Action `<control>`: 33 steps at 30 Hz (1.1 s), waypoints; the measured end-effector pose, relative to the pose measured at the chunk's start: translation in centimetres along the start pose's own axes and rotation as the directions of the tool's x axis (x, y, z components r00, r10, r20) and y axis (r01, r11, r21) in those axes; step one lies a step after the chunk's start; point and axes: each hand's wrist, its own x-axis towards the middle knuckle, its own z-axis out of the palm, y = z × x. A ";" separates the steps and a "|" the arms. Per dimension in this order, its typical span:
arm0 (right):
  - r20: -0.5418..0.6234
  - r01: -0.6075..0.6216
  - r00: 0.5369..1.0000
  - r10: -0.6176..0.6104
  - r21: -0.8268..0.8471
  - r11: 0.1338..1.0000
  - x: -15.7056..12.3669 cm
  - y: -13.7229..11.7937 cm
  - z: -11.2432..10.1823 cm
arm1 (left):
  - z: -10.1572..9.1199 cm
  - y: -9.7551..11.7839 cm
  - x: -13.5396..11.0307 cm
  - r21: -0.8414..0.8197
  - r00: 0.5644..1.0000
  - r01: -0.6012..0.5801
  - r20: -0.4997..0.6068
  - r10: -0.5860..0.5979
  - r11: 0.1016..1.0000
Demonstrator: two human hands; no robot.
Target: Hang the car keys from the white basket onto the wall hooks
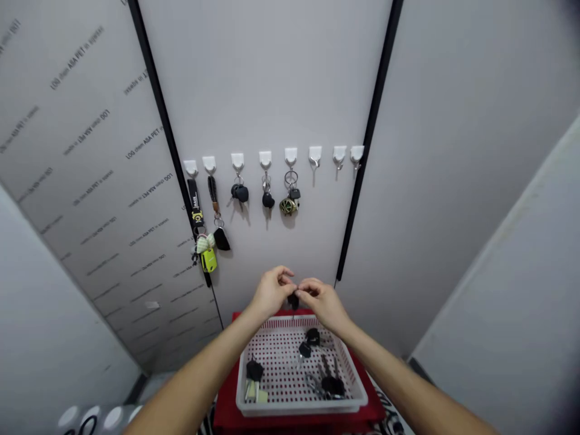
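Observation:
My left hand (275,292) and my right hand (321,300) meet above the far edge of a white plastic basket (301,407). Both pinch a small bunch at its top, and a black-headed key (293,300) dangles below the fingertips; its ring is hidden by them. Inside the basket lie more black-headed keys: one pair (312,337) near the back, a bunch (333,385) on a ring at the front right, and one key (254,370) with pale yellow tags (256,393) at the left.
White hooks run along the wall. Key bunches hang on the left ones, including a lanyard (194,202) with a lime-green fob (209,260) and a ring with a gold charm (287,206). Three right hooks (315,154) hold nothing. A red stool (226,402) supports the basket.

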 end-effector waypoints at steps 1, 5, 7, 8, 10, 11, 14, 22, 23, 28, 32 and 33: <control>-0.023 -0.004 1.000 0.004 0.028 1.000 0.7 -0.5 -0.5 | -0.1 0.9 0.6 0.037 1.000 -0.025 -0.013 0.026 0.999; -0.090 -0.032 0.995 0.050 0.195 0.980 4.0 -3.2 -3.0 | -0.6 5.0 3.1 0.113 0.982 -0.152 -0.096 0.163 0.982; -0.160 -0.023 0.985 0.069 0.274 0.961 6.0 -4.9 -4.7 | -1.0 7.1 4.2 0.166 0.950 -0.243 -0.156 0.269 0.956; -0.200 -0.012 0.977 0.078 0.309 0.951 7.1 -5.8 -5.5 | -1.3 8.1 4.8 0.211 0.927 -0.283 -0.190 0.323 0.936; -0.276 0.017 0.957 0.090 0.362 0.932 9.2 -7.4 -7.1 | -1.7 9.9 5.8 0.316 0.879 -0.332 -0.237 0.413 0.889; -0.308 0.033 0.947 0.092 0.380 0.925 10.2 -8.1 -7.8 | -1.9 10.6 6.2 0.362 0.860 -0.344 -0.248 0.445 0.866; -0.381 0.085 0.921 0.076 0.388 0.918 12.7 -9.7 -9.4 | -2.1 12.2 7.4 0.456 0.836 -0.351 -0.241 0.493 0.818; -0.399 0.132 0.917 0.004 0.313 0.941 15.4 -10.6 -10.5 | -2.0 13.5 8.0 0.560 0.854 -0.314 -0.187 0.486 0.767; -0.371 0.125 0.929 -0.007 0.293 0.948 15.4 -10.6 -10.6 | -2.0 13.4 8.1 0.572 0.855 -0.312 -0.178 0.487 0.758; -0.326 0.149 0.943 -0.071 0.221 0.964 15.2 -10.7 -11.0 | -2.3 12.9 9.1 0.598 0.876 -0.292 -0.145 0.460 0.746; -0.339 0.109 0.941 -0.021 0.242 0.964 15.9 -11.1 -10.9 | -2.0 13.5 9.4 0.607 0.887 -0.299 -0.107 0.448 0.736; -0.359 0.075 0.933 0.019 0.247 0.966 16.1 -11.2 -10.8 | -1.9 13.7 9.3 0.610 0.890 -0.300 -0.098 0.446 0.734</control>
